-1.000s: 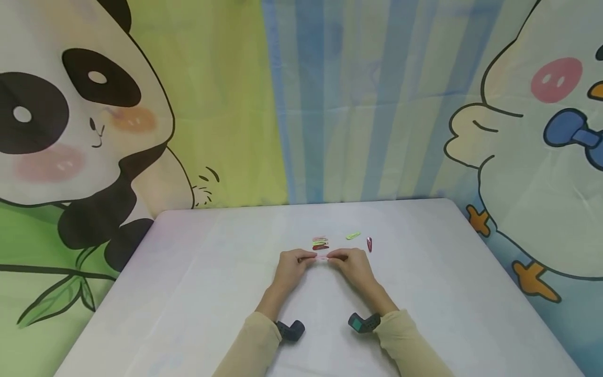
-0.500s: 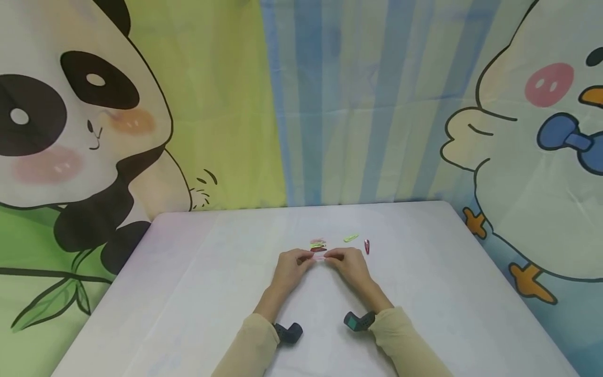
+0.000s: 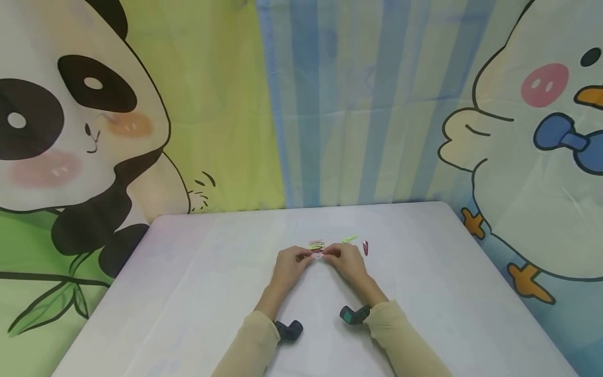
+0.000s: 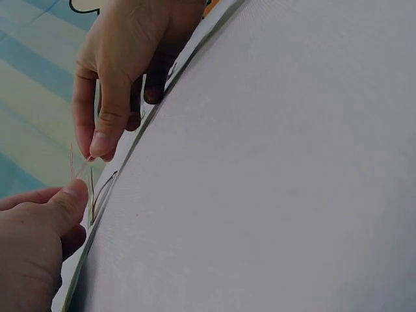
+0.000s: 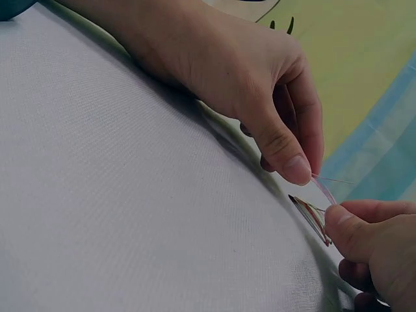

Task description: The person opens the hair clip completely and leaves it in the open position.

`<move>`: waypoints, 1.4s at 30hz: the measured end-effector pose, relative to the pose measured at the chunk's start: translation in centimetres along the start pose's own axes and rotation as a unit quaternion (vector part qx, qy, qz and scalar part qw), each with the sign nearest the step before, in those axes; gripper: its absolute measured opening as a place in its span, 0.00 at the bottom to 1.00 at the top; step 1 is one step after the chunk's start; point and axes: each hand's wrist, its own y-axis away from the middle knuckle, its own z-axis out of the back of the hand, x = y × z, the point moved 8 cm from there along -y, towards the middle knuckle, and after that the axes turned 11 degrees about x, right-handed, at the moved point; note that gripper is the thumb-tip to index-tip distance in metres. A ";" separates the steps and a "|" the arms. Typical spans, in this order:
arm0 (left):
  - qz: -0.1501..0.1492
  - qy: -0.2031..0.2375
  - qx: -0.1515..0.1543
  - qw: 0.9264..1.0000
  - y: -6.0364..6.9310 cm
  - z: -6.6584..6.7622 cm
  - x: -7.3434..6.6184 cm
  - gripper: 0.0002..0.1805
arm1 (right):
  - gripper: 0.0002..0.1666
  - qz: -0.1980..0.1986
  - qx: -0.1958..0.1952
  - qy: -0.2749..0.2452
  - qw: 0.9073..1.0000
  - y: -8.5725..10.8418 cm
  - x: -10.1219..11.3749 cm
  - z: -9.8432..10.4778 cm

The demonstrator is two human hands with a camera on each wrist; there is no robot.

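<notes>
A thin pink hair clip [image 5: 325, 190] is stretched between both hands, just off the near side of a row of clips. My left hand [image 3: 288, 267] pinches its left end between thumb and index finger. My right hand [image 3: 347, 262] pinches the other end in the same way. The row holds a pink hair clip [image 3: 316, 242], a green hair clip [image 3: 316, 246] and a dark red hair clip [image 3: 317, 251], lying side by side. Fingers partly cover the dark red one in the head view.
Behind the right hand a loose green hair clip [image 3: 349, 239] lies on the white table [image 3: 212, 293]. A red hair clip [image 3: 365, 248] lies just right of it. A cartoon-printed curtain [image 3: 348, 104] hangs beyond the table's far edge.
Both hands have moved slightly forward with the pink hair clip, closer to the dark red clip of the row. The head view has shifted a little. The loose clips lie as before.
</notes>
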 end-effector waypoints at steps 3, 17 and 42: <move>0.013 -0.003 0.000 1.000 0.1 -0.2 0.3 0.07 | 0.04 -0.006 0.003 0.006 1.000 0.1 -0.2 -0.3; 0.060 0.009 0.032 0.998 -0.4 -0.3 1.2 0.07 | 0.06 -0.017 0.000 0.052 0.998 -0.3 -0.3 -0.7; 0.058 0.032 0.070 0.995 -0.1 -0.5 1.3 0.05 | 0.05 -0.036 0.011 0.085 0.996 0.3 -0.5 -1.0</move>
